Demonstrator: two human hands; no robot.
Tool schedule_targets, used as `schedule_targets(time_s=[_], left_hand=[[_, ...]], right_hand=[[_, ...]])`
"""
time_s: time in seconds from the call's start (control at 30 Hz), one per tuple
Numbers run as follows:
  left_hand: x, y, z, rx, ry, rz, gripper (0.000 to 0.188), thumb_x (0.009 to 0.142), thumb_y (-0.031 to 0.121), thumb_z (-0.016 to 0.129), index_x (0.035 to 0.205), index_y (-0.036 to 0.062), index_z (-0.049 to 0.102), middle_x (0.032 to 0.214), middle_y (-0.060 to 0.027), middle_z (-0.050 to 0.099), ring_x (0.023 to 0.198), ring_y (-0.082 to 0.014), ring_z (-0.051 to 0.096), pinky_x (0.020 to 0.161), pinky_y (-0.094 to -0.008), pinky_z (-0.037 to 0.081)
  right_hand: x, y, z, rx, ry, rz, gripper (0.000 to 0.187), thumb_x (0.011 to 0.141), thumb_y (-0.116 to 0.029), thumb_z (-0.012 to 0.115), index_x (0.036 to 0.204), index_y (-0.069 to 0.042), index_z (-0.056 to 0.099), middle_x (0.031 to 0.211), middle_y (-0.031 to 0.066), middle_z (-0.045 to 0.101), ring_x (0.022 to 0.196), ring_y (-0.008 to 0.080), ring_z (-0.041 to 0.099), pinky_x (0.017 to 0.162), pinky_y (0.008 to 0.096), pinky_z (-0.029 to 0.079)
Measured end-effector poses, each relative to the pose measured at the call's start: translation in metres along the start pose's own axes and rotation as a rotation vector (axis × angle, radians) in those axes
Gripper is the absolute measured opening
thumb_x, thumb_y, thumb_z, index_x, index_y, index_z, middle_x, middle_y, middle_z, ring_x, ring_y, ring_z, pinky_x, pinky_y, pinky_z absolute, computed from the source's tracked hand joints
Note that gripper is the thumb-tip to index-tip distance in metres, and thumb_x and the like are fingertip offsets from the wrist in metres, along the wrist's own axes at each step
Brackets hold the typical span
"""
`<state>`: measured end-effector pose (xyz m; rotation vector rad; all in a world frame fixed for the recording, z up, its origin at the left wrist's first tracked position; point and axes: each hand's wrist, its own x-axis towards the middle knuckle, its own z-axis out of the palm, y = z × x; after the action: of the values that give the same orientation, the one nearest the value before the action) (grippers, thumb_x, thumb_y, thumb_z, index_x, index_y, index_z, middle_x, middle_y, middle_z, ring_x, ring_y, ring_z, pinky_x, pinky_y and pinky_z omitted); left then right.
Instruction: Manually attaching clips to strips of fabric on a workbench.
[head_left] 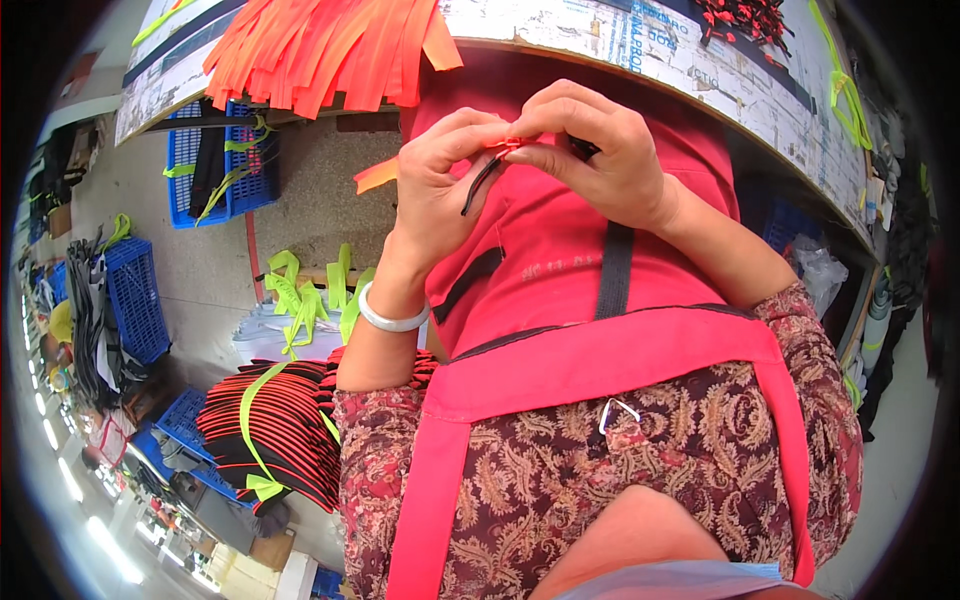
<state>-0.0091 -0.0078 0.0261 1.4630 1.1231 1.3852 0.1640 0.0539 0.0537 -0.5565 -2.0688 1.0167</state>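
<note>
My left hand [445,175] and my right hand [595,145] meet in front of the red apron, fingertips pinched together. Between them is a small red piece [513,144] with a black cord end [482,184] hanging down from it. Fingers cover most of the piece, so its exact kind is unclear. An orange fabric strip [377,177] juts out to the left from behind my left hand; whether that hand grips it cannot be seen. Just beyond, a bunch of orange strips [330,55] hangs over the table edge.
On the worktable [560,30], a pile of small red-and-black pieces [745,25] lies at the far right. Blue crates [215,165] stand at left. Below them are neon-yellow strips [295,300] and a tied stack of black, red-edged pieces [265,430].
</note>
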Motion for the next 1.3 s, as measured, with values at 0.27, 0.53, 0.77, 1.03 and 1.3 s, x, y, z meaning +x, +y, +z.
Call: schedule_targets(time_s=[0.27,0.53,0.77,1.03,1.3], left_hand=[[-0.005,-0.005,0.001,-0.112,0.008,-0.059,0.029,0.074,-0.015,0.059,0.098,-0.0011,0.068,0.075,-0.0046,0.056,0.062,-0.0093,0.054,0.055,-0.0218,0.044],[0.001,-0.008,0.002,-0.064,-0.031,-0.052,0.029,0.074,-0.016,0.059,0.098,-0.0012,0.068,0.079,-0.0058,0.058,0.065,-0.0108,0.057,0.057,-0.0223,0.046],[-0.002,-0.01,0.003,-0.071,-0.043,-0.051,0.027,0.072,-0.017,0.056,0.093,-0.0025,0.067,0.078,-0.0071,0.059,0.068,-0.0118,0.059,0.06,-0.0232,0.047],[0.001,-0.011,0.004,-0.038,-0.033,-0.065,0.025,0.074,-0.015,0.058,0.092,-0.0018,0.068,0.076,-0.0062,0.059,0.068,-0.0114,0.058,0.06,-0.0226,0.046],[0.023,-0.002,-0.001,0.199,-0.101,0.037,0.019,0.077,-0.009,0.065,0.095,-0.002,0.068,0.079,-0.0068,0.062,0.07,-0.0118,0.06,0.062,-0.0229,0.047]], right_hand=[[0.0,0.0,0.003,0.034,0.021,-0.004,0.016,0.076,-0.002,0.072,0.09,-0.002,0.063,0.083,0.0087,0.061,0.074,0.0206,0.061,0.064,0.0286,0.05],[-0.001,0.003,0.003,0.042,0.038,0.003,0.016,0.076,-0.002,0.072,0.089,-0.002,0.063,0.081,0.0087,0.061,0.073,0.0201,0.06,0.063,0.0284,0.049],[-0.004,0.008,0.005,0.067,0.021,0.022,0.014,0.078,-0.003,0.071,0.09,-0.002,0.062,0.08,0.0081,0.06,0.072,0.0191,0.059,0.064,0.0284,0.048],[-0.005,0.013,0.004,0.069,0.021,0.044,0.014,0.08,-0.005,0.07,0.09,-0.002,0.062,0.081,0.0074,0.059,0.072,0.0176,0.058,0.065,0.0275,0.047],[-0.01,0.034,-0.01,0.097,0.058,0.075,0.014,0.082,-0.01,0.07,0.093,-0.002,0.063,0.08,0.0018,0.059,0.065,0.0097,0.052,0.059,0.0229,0.044]])
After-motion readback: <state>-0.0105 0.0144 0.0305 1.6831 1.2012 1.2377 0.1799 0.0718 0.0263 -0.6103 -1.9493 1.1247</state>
